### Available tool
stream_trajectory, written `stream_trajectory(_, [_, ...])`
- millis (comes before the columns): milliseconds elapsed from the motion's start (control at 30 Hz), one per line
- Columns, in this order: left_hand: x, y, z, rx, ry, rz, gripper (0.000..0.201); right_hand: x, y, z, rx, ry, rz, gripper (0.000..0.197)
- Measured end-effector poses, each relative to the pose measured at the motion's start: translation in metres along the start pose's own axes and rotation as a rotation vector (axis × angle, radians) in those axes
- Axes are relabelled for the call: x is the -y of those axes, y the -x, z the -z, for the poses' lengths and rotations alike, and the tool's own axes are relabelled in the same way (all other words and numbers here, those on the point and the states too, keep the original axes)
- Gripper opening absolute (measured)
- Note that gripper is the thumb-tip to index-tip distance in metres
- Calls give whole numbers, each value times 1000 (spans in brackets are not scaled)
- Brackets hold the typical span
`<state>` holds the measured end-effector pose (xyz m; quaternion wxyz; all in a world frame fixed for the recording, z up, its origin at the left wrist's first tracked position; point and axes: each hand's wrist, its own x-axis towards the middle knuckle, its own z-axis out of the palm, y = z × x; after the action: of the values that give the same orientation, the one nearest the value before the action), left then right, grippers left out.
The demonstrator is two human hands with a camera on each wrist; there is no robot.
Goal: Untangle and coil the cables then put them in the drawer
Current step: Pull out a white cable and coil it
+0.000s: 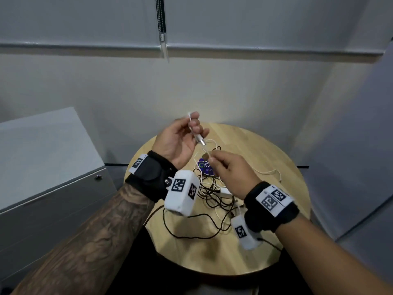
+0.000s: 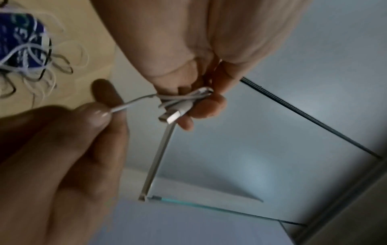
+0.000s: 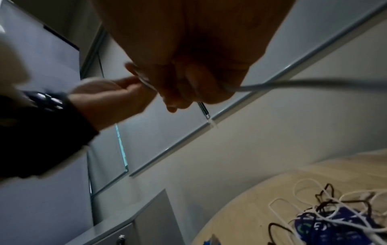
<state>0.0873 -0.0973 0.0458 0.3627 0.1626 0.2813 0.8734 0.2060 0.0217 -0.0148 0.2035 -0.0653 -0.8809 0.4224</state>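
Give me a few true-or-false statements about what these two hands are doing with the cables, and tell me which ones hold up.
1. The left hand holds a small bundle of white cable with a USB plug sticking out. True.
2. The right hand is empty and rests flat on the table. False: raised above the round wooden table, it pinches a strand of the same white cable.
3. A tangle of black and white cables lies on the table. True.
4. The grey cabinet stands to the person's right. False: it stands to their left.
5. All cables are already coiled. False: most lie tangled on the table.
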Motion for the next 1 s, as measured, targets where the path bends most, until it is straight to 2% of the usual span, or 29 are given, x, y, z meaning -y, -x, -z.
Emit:
stream_trajectory(100, [-1,-13,22,-155,-26,-136,23,3,12,-4,100,43,-10,19])
stream_trajectory(200, [6,-16,40,-189,-206,-197,26,13,14,3,61,80,42,15])
stream_trajectory(300, [18,-7,46,-131,-638,-249,23,28,7,20,-27,26,65,15])
stream_trajectory(367, [25,5,41,-42,-937,-249,23,38,0,33,-106,-18,82,14])
stream_trajectory(433, [29,15,30,85,-1021,-163,29,40,-9,43,-175,9,103,14])
stream_trajectory(500, [30,22,17,196,-991,-37,35,34,-20,50,-225,2,92,13])
stream_trajectory(567, [27,24,6,257,-868,70,31,25,-27,51,-247,-42,62,12])
stream_trajectory(700, [13,22,-6,191,-476,161,28,10,-25,36,-183,-64,63,18])
stream_trajectory(767, [5,21,-6,143,-294,146,28,4,-21,28,-148,-90,21,20])
stream_trajectory(867, [-9,14,2,78,-44,55,27,-12,-11,20,-64,-114,-126,22])
stream_trajectory(1000, [-12,-2,19,-63,4,-107,24,-17,4,3,83,-154,-191,22])
